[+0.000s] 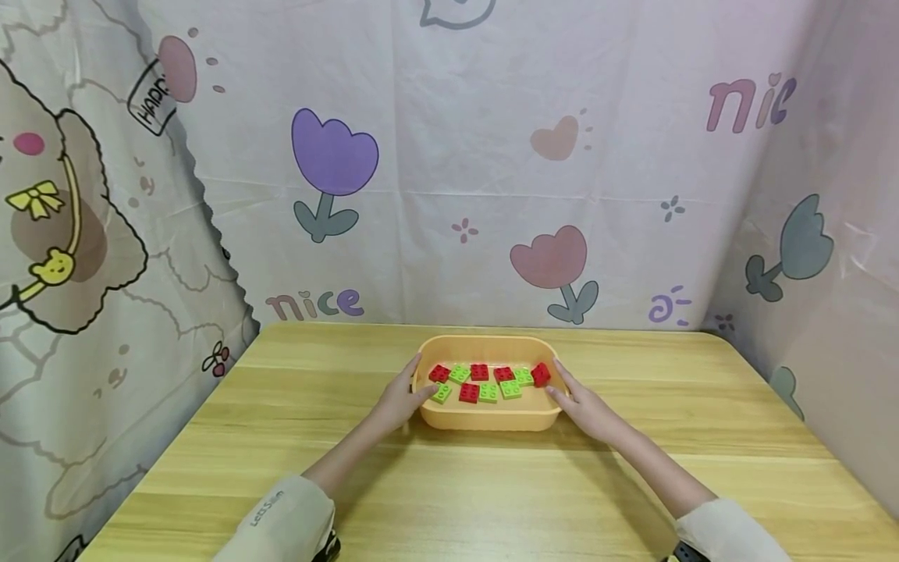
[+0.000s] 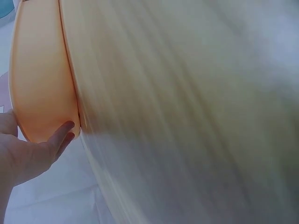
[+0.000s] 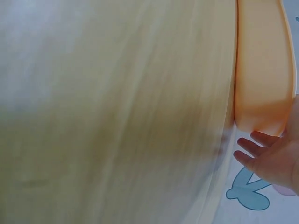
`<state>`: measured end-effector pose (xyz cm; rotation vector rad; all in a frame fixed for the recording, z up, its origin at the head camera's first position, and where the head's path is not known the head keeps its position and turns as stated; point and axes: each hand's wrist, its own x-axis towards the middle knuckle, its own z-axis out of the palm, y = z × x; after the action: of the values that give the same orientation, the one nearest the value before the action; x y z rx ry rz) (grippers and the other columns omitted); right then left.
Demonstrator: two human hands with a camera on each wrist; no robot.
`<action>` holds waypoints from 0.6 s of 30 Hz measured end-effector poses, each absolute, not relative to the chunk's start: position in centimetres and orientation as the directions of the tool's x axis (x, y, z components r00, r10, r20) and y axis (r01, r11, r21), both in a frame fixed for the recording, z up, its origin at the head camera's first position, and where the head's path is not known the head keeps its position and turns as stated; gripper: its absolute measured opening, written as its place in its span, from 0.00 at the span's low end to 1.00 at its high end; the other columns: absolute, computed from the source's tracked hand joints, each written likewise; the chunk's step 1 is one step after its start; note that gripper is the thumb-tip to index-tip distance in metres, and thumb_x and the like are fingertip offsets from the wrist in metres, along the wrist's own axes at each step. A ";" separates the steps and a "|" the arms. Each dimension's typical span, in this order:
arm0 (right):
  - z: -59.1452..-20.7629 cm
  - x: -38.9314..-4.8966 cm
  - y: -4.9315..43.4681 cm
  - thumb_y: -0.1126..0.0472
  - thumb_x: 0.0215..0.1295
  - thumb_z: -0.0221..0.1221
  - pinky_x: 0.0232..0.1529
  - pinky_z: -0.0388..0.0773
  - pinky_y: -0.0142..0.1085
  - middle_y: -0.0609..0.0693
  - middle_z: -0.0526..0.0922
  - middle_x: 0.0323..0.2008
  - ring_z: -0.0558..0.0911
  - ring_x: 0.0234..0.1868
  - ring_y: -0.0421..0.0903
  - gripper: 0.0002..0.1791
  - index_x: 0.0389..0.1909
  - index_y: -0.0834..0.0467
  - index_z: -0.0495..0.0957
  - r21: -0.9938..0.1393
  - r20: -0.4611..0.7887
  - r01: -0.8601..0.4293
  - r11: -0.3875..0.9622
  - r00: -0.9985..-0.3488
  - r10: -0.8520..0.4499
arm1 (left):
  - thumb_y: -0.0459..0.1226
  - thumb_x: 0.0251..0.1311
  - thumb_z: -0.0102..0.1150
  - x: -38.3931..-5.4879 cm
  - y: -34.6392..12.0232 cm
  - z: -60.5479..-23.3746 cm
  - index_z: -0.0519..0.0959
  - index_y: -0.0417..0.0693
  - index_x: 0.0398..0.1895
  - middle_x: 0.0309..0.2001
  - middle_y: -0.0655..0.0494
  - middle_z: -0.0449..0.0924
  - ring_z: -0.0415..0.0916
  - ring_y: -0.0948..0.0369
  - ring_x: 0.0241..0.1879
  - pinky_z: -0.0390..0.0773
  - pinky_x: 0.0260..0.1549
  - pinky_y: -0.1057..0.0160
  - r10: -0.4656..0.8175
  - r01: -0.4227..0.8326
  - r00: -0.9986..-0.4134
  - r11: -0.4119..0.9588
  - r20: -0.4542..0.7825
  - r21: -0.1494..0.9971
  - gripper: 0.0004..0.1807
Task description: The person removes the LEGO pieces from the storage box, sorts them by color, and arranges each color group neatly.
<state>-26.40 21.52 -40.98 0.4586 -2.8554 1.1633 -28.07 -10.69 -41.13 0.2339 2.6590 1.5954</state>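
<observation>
An orange plastic basin point(image 1: 488, 421) sits on the wooden table, with several red toy bricks point(image 1: 469, 393) and several lime-green toy bricks point(image 1: 510, 389) spread over its bottom. My left hand point(image 1: 402, 402) grips the basin's left end, thumb over the rim and fingers along the outer wall. At the right end my right hand point(image 1: 584, 407) holds it the same way. The left wrist view has the basin's outer wall point(image 2: 42, 70) with the left fingers against its end. In the right wrist view, the right fingers point(image 3: 252, 147) are spread at the end of the wall.
The wooden table point(image 1: 456, 492) extends around the basin on all sides. Its back edge meets a hanging cloth point(image 1: 449, 257) printed with flowers, and more cloth hangs along the left and right sides.
</observation>
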 end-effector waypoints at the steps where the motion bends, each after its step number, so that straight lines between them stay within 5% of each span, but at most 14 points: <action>1: -41.0 -26.4 21.5 0.49 0.70 0.45 0.61 0.52 0.57 0.70 0.52 0.64 0.56 0.61 0.68 0.36 0.71 0.62 0.44 -0.678 0.133 -0.278 0.681 -0.957 -0.257 | 0.38 0.62 0.56 -28.0 -10.7 -41.1 0.48 0.42 0.71 0.64 0.33 0.56 0.69 0.43 0.53 0.77 0.41 0.53 0.147 0.115 -0.988 0.464 0.052 0.878 0.39; 10: -40.9 -25.9 21.4 0.51 0.70 0.46 0.60 0.54 0.58 0.70 0.54 0.64 0.59 0.60 0.68 0.35 0.70 0.63 0.46 -0.657 0.136 -0.270 0.704 -0.961 -0.241 | 0.37 0.62 0.56 -27.7 -10.7 -41.0 0.48 0.42 0.71 0.64 0.33 0.56 0.73 0.45 0.48 0.80 0.34 0.54 0.146 0.118 -0.988 0.467 0.055 0.876 0.39; 18: -40.9 -25.4 21.4 0.50 0.70 0.46 0.59 0.55 0.58 0.71 0.56 0.62 0.61 0.59 0.68 0.35 0.71 0.62 0.45 -0.648 0.128 -0.257 0.717 -0.965 -0.230 | 0.36 0.61 0.57 -27.4 -10.7 -41.1 0.49 0.42 0.71 0.66 0.35 0.53 0.60 0.42 0.60 0.68 0.52 0.51 0.150 0.124 -0.987 0.453 0.061 0.883 0.38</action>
<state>-25.42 21.45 -40.91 0.4074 -2.8753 1.0936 -27.37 -10.65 -41.07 0.2504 2.6557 1.6109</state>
